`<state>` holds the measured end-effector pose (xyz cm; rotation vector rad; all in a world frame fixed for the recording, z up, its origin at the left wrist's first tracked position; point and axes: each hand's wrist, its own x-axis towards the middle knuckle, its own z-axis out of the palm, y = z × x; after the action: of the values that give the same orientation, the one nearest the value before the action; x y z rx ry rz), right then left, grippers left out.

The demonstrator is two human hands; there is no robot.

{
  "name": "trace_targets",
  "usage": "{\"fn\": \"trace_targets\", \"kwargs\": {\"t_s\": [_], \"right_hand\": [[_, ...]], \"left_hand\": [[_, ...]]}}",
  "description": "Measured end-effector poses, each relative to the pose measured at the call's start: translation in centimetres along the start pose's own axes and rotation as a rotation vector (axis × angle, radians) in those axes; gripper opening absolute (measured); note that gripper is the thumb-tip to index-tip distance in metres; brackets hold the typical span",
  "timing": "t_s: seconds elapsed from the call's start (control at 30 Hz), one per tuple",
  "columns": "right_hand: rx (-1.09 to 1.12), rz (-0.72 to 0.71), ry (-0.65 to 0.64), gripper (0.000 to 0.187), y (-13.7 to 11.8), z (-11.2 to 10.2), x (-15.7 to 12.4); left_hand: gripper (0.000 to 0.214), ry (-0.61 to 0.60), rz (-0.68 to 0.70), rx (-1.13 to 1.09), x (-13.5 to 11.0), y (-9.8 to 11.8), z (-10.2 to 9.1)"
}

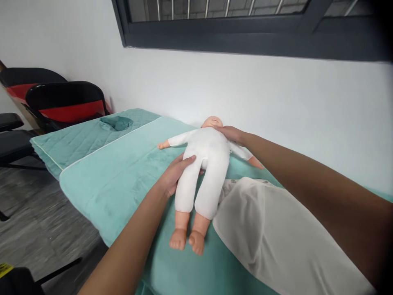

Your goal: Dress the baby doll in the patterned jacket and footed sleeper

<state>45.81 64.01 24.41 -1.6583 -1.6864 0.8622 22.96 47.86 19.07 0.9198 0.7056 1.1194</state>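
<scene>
A baby doll with a white cloth body lies on its back, its feet pointing towards me and its arms spread. My left hand grips the doll's thigh on the left, thumb on top and fingers reaching underneath between the legs. At the doll's neck and shoulder, my right hand holds on from the right side; its fingertips are partly hidden by the doll. A pale grey-white cloth with small fasteners along its top edge lies beside the doll's legs, partly under my right forearm.
A teal padded cover spreads over the table or bed, with a quilted section and a bunched teal cloth at the far left. Black and red chairs stand to the left. Behind are a white wall and a dark-framed window.
</scene>
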Motion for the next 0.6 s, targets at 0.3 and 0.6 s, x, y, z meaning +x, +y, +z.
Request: {"fn": "trace_targets", "kwargs": {"t_s": [0.3, 0.6], "right_hand": [[-0.066, -0.06, -0.022, 0.068, 0.9, -12.9, -13.0], [-0.225, 0.141, 0.129, 0.083, 11.5, -18.6, -25.9]], "left_hand": [[0.055, -0.074, 0.021, -0.029, -7.7, -1.3, 13.7], [0.067, -0.131, -0.048, 0.035, -13.3, -10.9, 24.0]]}}
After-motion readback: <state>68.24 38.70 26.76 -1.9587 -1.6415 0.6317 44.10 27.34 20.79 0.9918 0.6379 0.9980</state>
